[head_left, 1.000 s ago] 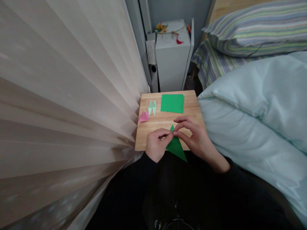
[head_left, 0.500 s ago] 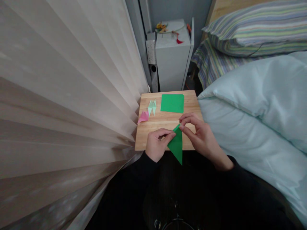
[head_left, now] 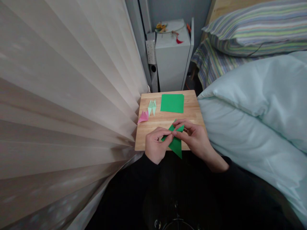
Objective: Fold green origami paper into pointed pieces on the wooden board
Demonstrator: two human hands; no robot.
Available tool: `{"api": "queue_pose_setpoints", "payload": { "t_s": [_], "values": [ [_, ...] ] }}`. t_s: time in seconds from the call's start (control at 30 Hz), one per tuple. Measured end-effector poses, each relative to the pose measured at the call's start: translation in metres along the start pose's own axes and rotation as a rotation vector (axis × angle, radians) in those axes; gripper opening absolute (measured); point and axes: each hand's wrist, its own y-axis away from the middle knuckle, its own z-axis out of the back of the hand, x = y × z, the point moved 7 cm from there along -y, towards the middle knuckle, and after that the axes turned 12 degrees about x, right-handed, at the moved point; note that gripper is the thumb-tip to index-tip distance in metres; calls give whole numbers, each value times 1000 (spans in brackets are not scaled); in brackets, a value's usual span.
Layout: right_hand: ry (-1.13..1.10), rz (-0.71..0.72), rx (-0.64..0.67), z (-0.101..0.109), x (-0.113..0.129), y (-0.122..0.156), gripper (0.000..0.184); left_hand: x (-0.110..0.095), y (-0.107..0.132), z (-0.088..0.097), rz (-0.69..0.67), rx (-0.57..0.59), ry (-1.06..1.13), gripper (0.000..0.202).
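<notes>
A partly folded sheet of green paper (head_left: 177, 147) is held over the front edge of a small wooden table, one pointed end hanging towards me. My left hand (head_left: 157, 142) pinches it from the left between thumb and index finger. From the right, my right hand (head_left: 195, 137) grips it with thumb and fingers, its fingertips close to those of the left. Green flaps stick out above and beside the fingers; the folds under the fingertips are hidden.
On the wooden table (head_left: 144, 140) lie a stack of green paper (head_left: 172, 103), a pale green folded paper figure (head_left: 152, 107) and a pink one (head_left: 143, 117). A curtain (head_left: 96, 95) hangs left, a bed with a light blue quilt (head_left: 254, 105) is right, and a white cabinet (head_left: 172, 64) stands behind.
My right hand has moved left and slightly down, close to the left fingertips. The green paper has opened from one narrow triangle into a shape with flaps spread to both sides.
</notes>
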Motion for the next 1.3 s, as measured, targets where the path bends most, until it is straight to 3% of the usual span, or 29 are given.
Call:
{"api": "queue_pose_setpoints", "payload": {
  "t_s": [0.2,0.47,0.67,0.73,0.87,1.03,1.13,1.3],
  "values": [
    [-156,-97,-54,1,-11,1,13,0,1,-1,9,-15,-26,9],
    [-125,-40,-107,8,-6,-1,11,1,0,-5,16,6,-22,8],
    [-29,12,-392,71,3,3,18,11,3,-2,35,-18,-12,5],
    [25,46,-402,79,9,4,18,13,3,-2,46,-17,-2,5],
    [151,119,-203,53,23,0,12,12,2,-5,56,9,-13,6],
    [224,76,21,17,23,-3,8,10,1,-5,46,19,6,7],
    [195,97,24,17,22,-3,11,10,2,-3,40,3,-20,6],
    [134,124,-107,40,21,-1,11,16,1,5,69,-40,17,5]
  ]
}}
